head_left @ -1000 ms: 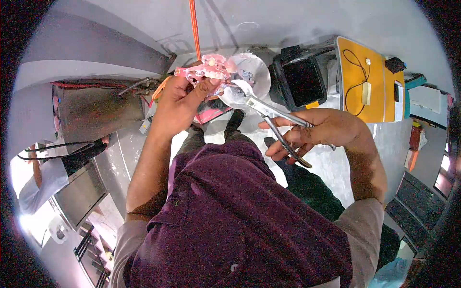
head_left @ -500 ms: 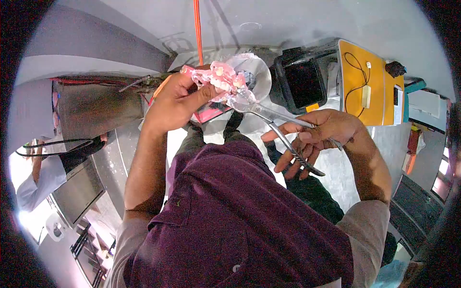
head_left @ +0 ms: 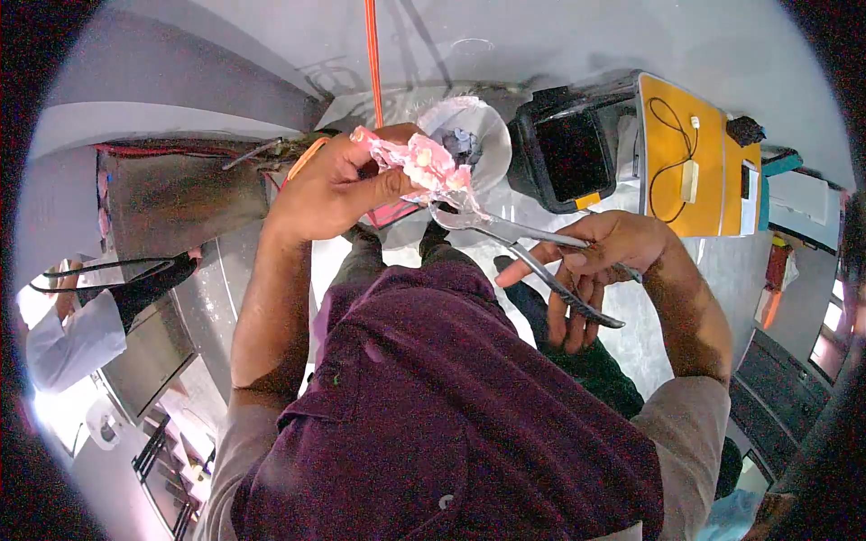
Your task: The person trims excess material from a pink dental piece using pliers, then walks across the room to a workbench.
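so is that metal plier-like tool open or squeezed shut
Open: the metal tool has its handles spread apart in the right hand. The jaw gap is unclear.

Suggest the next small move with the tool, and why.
Probably squeeze the right hand gently to close the metal tool, the left hand steadying the pink piece: the tool's handles are spread apart, and its head is at the piece's lower edge.
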Demonstrator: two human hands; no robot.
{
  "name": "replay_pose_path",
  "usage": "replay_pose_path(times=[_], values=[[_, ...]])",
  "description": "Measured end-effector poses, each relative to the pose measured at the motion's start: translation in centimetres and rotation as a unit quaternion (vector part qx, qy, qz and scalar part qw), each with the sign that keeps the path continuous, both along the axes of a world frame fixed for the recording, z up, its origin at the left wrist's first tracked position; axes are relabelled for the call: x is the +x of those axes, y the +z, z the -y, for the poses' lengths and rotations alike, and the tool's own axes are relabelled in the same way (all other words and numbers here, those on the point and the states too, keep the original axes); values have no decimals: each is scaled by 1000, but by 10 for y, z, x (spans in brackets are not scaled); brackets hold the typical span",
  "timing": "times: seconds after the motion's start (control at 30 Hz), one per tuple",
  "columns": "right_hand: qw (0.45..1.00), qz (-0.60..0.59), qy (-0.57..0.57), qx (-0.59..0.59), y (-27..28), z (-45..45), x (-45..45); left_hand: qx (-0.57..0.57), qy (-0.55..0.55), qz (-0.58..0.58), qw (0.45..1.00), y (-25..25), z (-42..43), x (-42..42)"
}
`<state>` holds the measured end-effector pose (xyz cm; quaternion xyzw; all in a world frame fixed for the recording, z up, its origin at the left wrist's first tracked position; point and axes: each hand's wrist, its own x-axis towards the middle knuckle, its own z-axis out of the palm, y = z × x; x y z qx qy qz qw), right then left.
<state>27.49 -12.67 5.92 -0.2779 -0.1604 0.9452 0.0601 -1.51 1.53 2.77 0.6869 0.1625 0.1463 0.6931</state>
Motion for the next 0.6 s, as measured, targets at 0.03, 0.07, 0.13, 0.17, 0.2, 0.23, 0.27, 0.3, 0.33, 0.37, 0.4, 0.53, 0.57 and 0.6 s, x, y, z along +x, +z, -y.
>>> replay_pose_path(times=[0.03,0.07,0.13,0.17,0.2,0.23,0.27,0.3,0.33,0.37,0.4,0.53,0.57,0.6], values=[[1000,-1,1,0,-1,-1,1,4,-10,11,1000,1,-2,1],[1000,-7,-7,-5,-1,-2,1,6,-21,21,1000,2,-3,1],[1000,-12,-15,-9,2,-3,0,11,-22,7,1000,3,-5,-1],[1000,16,-17,3,6,-4,-2,15,-24,-7,1000,3,-5,-2],[999,44,-19,16,8,-3,-5,15,-24,-6,1000,3,-4,-1],[999,44,-20,15,8,-3,-6,25,-21,11,999,3,-3,0],[998,43,-36,29,8,-2,-6,35,-18,29,999,2,-3,0],[997,43,-53,43,8,-2,-7,36,-18,29,999,2,-3,0],[997,44,-53,44,6,-2,-6,30,-19,20,999,1,-4,-1],[998,26,-58,25,2,-2,-5,24,-20,11,999,1,-4,-1],[998,9,-63,7,0,-2,-4,24,-20,11,999,2,-4,-1],[997,29,-59,33,0,5,-7,-18,20,-26,999,-4,-4,-4],[996,42,-84,10,3,6,-10,-57,46,-33,997,-9,-4,-6],[993,55,-108,-14,5,8,-14,-57,46,-33,997,-16,-4,-8]])
